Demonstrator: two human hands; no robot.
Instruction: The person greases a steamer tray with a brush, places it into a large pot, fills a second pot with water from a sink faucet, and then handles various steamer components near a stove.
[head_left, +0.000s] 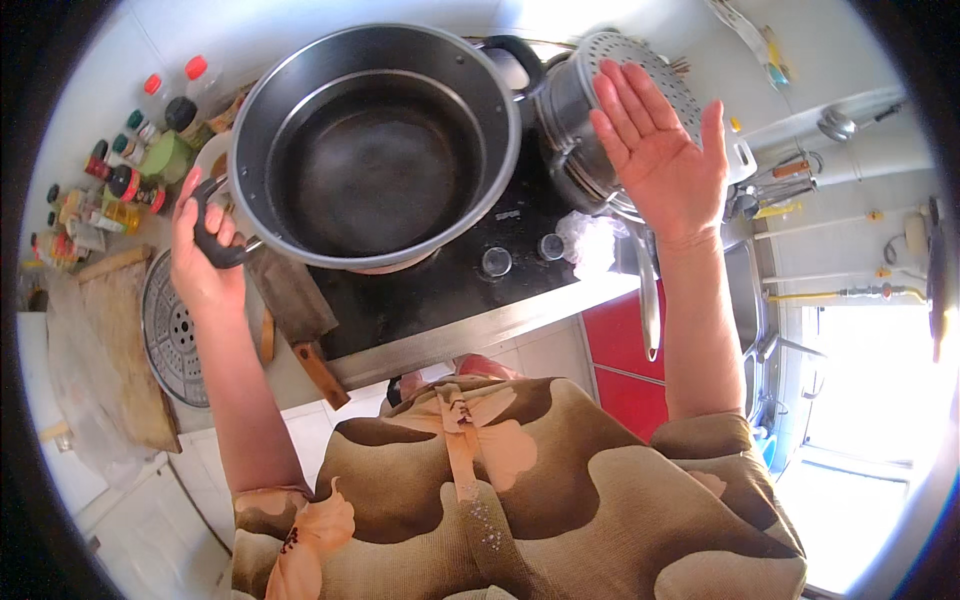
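Observation:
A wide, dark-coated metal pot (379, 161) stands over the black stove top (405, 304), with nothing visible inside it. My left hand (206, 251) grips the black loop handle on the pot's left side. The opposite handle (517, 64) is free. My right hand (656, 154) is held up flat, palm showing, thumb and fingers apart, and nothing is in it. Behind that hand are a stacked steel steamer pot (574, 124) and a perforated steel plate (615, 49), partly hidden by the fingers. Whether the hand touches them I cannot tell.
A cleaver (296, 300) lies left of the stove, its wooden handle past the counter edge. Near it are a perforated steamer rack (169, 330), a wooden cutting board (124, 360) and several seasoning bottles (139, 187). A steel handle (649, 300) juts forward by my right forearm. A sink (742, 292) is at right.

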